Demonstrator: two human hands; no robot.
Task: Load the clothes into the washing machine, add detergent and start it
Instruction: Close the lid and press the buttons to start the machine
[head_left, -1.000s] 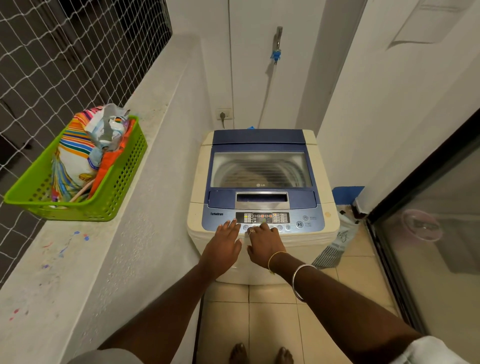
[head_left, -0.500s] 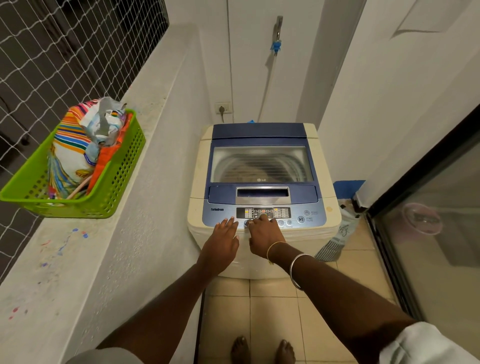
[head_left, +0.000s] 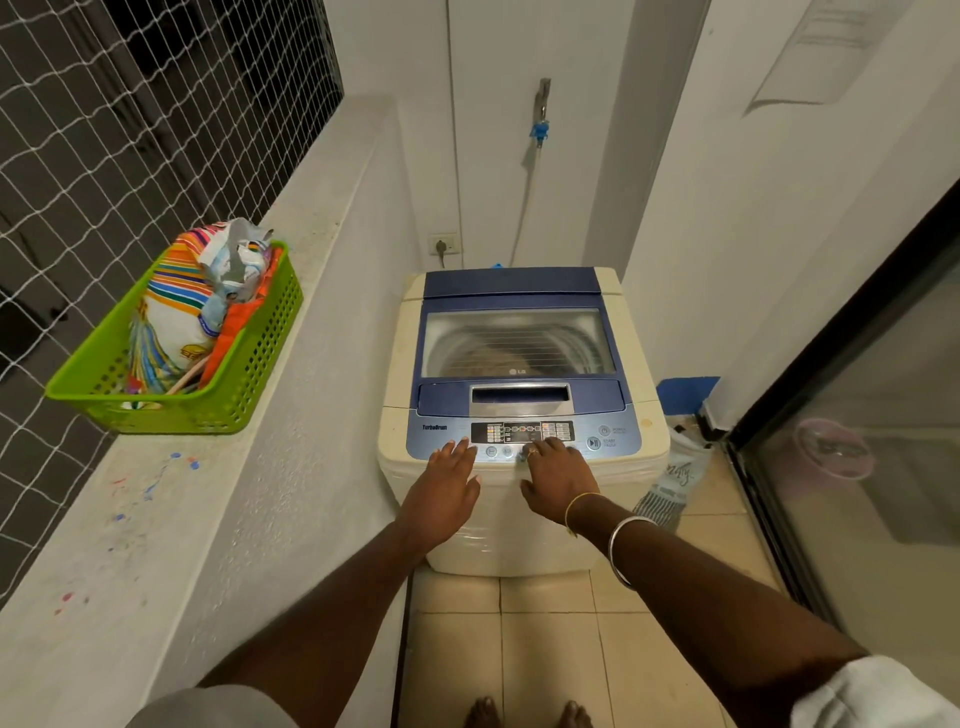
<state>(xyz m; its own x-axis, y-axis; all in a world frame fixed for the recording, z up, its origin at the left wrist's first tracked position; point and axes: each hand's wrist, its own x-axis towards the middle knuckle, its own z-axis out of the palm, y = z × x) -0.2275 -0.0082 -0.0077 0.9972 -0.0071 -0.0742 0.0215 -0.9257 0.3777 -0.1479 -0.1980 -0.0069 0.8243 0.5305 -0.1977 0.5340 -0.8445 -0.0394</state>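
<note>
A narrow, white-walled utility corner with beige floor tiles, a netted opening on the left and a dark-framed glass door on the right. From the head view, the cream top-loading washing machine with a blue lid (head_left: 522, 364) stands against the back wall, its lid down; through the clear window a pale load seems to lie in the drum, though it is too dim to be sure.

On the speckled concrete ledge (head_left: 218, 519) to the left sits a lime-green perforated plastic basket (head_left: 244, 374), holding a striped multicoloured bag or cloth and a crumpled packet (head_left: 234, 260), possibly the detergent.

The left hand (head_left: 441, 493) lies flat and empty, fingers spread, on the left end of the blue control panel (head_left: 522, 434). The right hand (head_left: 558, 475) is likewise empty, its fingertips on the middle row of small buttons.

The step looks like setting the programme. To do it well, press one button at a time with a single fingertip, watch the indicator lights change, keep the left hand off the keys, and press the start/pause button (head_left: 594, 442), just right of the fingers, last.
</note>
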